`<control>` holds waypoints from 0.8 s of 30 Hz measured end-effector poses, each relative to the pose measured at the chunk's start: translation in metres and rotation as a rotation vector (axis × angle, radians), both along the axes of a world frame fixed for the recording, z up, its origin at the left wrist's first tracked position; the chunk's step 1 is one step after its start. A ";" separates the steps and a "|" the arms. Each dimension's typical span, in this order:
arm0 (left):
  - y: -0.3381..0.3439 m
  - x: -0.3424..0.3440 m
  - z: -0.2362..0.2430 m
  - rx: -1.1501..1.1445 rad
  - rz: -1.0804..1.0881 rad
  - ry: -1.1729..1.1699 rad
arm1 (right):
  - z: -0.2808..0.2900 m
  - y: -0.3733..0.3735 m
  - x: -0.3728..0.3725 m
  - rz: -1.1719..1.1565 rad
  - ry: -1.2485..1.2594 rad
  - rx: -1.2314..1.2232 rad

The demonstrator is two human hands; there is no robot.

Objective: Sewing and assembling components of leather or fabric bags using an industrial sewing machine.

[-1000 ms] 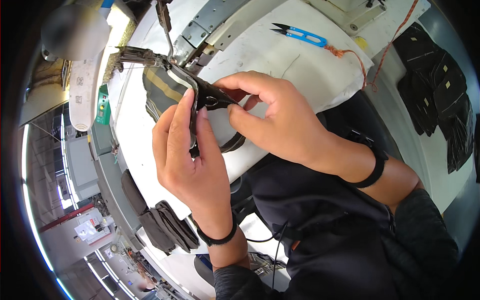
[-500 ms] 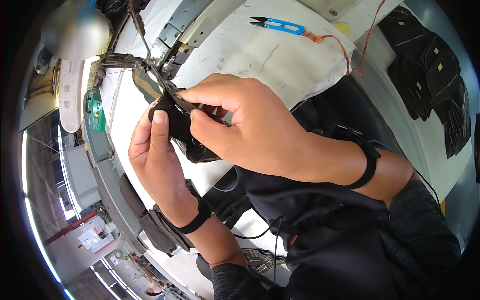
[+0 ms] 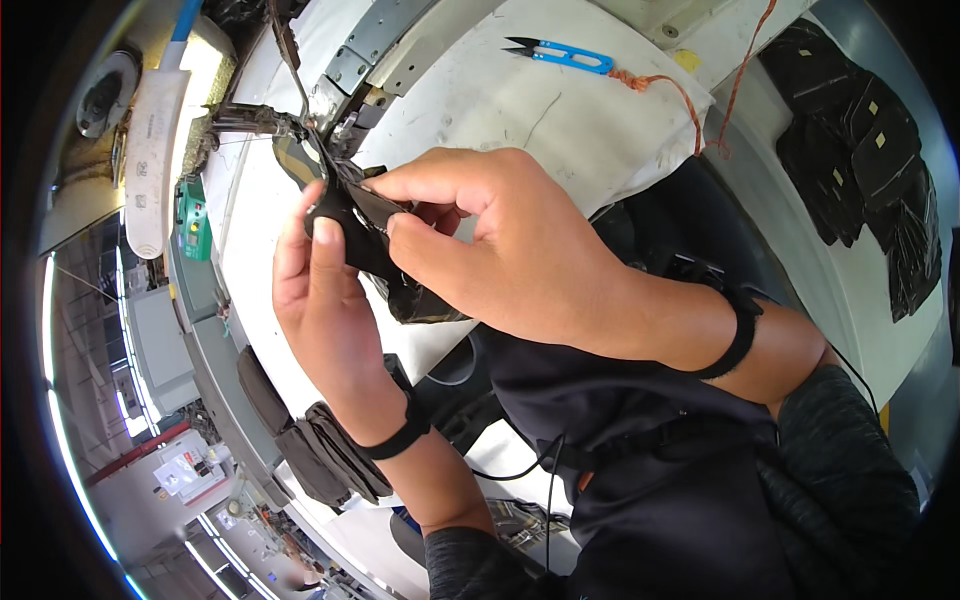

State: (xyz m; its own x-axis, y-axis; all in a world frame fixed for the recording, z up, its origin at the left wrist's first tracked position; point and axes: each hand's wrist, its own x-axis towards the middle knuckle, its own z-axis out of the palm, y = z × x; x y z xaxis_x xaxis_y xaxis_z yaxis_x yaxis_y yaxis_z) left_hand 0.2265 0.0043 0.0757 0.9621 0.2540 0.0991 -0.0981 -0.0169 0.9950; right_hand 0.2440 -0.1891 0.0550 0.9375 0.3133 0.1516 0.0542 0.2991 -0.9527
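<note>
A black fabric piece (image 3: 372, 240) is stretched between my hands, close to the needle area of a sewing machine (image 3: 325, 118). My left hand (image 3: 322, 285) pinches its left edge between thumb and fingers. The thumb and forefinger of my right hand (image 3: 490, 230) grip a folded edge of the same piece; its other fingers curl underneath and are partly hidden. A camouflage-patterned part (image 3: 296, 162) lies at the machine, meeting the black fabric. The lower part of the black piece hangs in folds below my right thumb.
Blue thread snips (image 3: 572, 56) on an orange cord (image 3: 680, 95) lie on the white table surface (image 3: 480, 110). Stacked black fabric pieces (image 3: 850, 150) lie at the far right. More dark pieces (image 3: 325, 455) sit at the lower left. A green control box (image 3: 193, 220) is left of the machine.
Both hands have shifted slightly right with the black fabric, my left hand more so. My left forefinger has lifted and straightened somewhat. The view has moved a little.
</note>
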 end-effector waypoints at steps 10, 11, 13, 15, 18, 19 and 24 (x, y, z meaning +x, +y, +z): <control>-0.046 -0.017 0.000 1.156 0.247 -0.523 | -0.006 0.001 -0.001 0.132 0.214 0.143; -0.044 -0.015 0.001 1.194 0.231 -0.571 | -0.010 0.005 -0.001 0.077 0.186 0.182; -0.046 -0.016 0.008 1.194 0.225 -0.584 | -0.012 0.008 -0.002 0.048 0.177 0.240; -0.045 -0.016 0.011 1.182 0.205 -0.571 | -0.010 0.008 -0.002 0.068 0.206 0.256; -0.041 -0.010 0.013 1.199 0.171 -0.582 | -0.013 0.008 0.003 0.111 0.254 0.253; -0.039 -0.006 0.012 1.204 0.171 -0.606 | -0.012 0.011 0.006 0.082 0.249 0.289; -0.033 0.007 0.011 1.176 0.219 -0.607 | -0.008 0.017 0.018 0.115 0.234 0.350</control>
